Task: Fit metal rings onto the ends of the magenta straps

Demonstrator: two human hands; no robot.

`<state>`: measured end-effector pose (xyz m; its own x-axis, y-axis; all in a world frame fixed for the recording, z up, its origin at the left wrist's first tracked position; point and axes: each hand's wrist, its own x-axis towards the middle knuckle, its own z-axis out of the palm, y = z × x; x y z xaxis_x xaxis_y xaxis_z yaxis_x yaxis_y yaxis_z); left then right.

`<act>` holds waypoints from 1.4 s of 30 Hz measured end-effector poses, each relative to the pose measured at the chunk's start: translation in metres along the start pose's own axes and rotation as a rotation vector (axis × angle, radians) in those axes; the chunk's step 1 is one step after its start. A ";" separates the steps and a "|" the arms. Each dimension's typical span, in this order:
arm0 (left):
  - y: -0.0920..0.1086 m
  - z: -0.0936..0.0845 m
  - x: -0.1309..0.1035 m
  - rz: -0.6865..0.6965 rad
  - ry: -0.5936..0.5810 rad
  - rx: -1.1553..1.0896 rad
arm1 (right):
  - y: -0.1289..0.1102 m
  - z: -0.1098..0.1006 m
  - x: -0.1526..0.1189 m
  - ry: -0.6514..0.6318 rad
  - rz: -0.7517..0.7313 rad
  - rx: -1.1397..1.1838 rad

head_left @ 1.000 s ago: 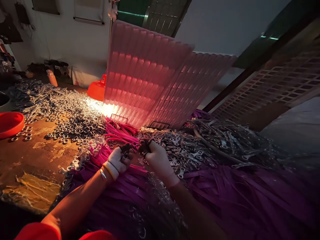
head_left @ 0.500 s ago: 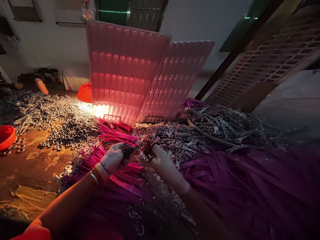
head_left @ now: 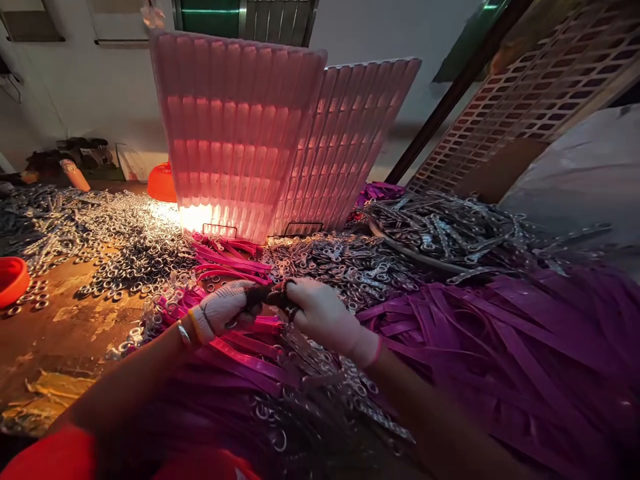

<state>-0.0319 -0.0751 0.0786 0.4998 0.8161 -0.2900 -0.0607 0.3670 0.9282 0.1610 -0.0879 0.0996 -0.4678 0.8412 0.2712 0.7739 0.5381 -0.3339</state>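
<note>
Purple and pink straps (head_left: 235, 260) cover the table (head_left: 75, 313), their long axes running mostly left to right, fanned a little toward the lit white panel (head_left: 235, 133) behind. Both gloved hands meet over them: the left hand (head_left: 225, 310) and the right hand (head_left: 320, 313) are each clenched on a small dark piece (head_left: 273, 293) held between them, lying roughly level, its length going from one hand to the other. What that piece is cannot be made out; the dark fingertips hide its ends. Metal rings (head_left: 145, 247) lie heaped beside the straps at left and behind the hands. Dim light blurs the lower right, and an orange bowl (head_left: 11, 280) is cut off at the left edge.
</note>
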 end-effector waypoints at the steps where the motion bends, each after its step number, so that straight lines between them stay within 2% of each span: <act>1: 0.010 0.000 -0.001 0.025 0.005 0.069 | -0.002 -0.008 0.004 -0.037 0.042 -0.047; 4: 0.040 0.000 0.001 0.099 -0.018 0.359 | -0.007 -0.034 0.017 -0.160 0.122 -0.104; 6: 0.056 0.002 0.008 0.126 -0.059 0.473 | -0.009 -0.046 0.025 -0.156 0.128 -0.153; 9: 0.071 0.007 0.023 0.157 -0.014 0.396 | -0.009 -0.047 0.030 0.050 0.130 -0.219; 11: 0.075 0.012 0.034 0.157 0.049 0.261 | -0.006 -0.039 0.029 0.173 0.186 -0.106; 12: 0.074 0.014 0.039 0.136 0.065 0.202 | -0.004 -0.034 0.028 0.171 0.231 -0.010; 14: 0.069 0.016 0.053 0.064 0.063 0.133 | 0.004 -0.024 0.025 0.078 0.323 0.110; 16: 0.059 0.011 0.070 0.020 0.040 0.199 | 0.017 -0.017 0.022 0.029 0.374 0.049; 18: 0.045 0.001 0.090 0.048 0.050 0.475 | 0.031 -0.013 0.018 0.094 0.410 -0.075; 20: 0.028 -0.012 0.110 0.081 0.098 0.803 | 0.046 -0.008 0.011 0.137 0.456 -0.105; 22: 0.010 -0.024 0.127 0.087 0.155 0.982 | 0.057 0.000 0.004 0.094 0.486 -0.065; 25: -0.014 -0.033 0.143 0.088 0.197 1.025 | 0.066 0.017 -0.007 -0.022 0.480 -0.005; 28: -0.026 -0.034 0.149 0.092 0.213 1.051 | 0.068 0.032 -0.012 -0.068 0.470 0.032; 32: -0.011 -0.035 0.137 0.058 0.176 1.050 | 0.064 0.039 -0.011 -0.034 0.414 0.141; 35: 0.008 -0.039 0.100 0.009 0.105 0.991 | 0.054 0.038 -0.010 -0.001 0.344 0.227; 36: 0.012 -0.040 0.084 -0.023 0.082 0.916 | 0.049 0.038 -0.009 0.008 0.316 0.250; 39: 0.014 -0.042 0.037 -0.146 0.065 0.504 | 0.027 0.038 -0.005 0.014 0.250 0.270; 42: 0.004 -0.036 0.005 -0.129 0.064 0.256 | 0.002 0.037 -0.002 -0.058 0.252 0.175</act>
<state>-0.0607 -0.0538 0.0729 0.4334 0.7995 -0.4159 0.2241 0.3514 0.9090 0.1471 -0.0864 0.0649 -0.2983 0.9481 0.1098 0.7859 0.3092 -0.5354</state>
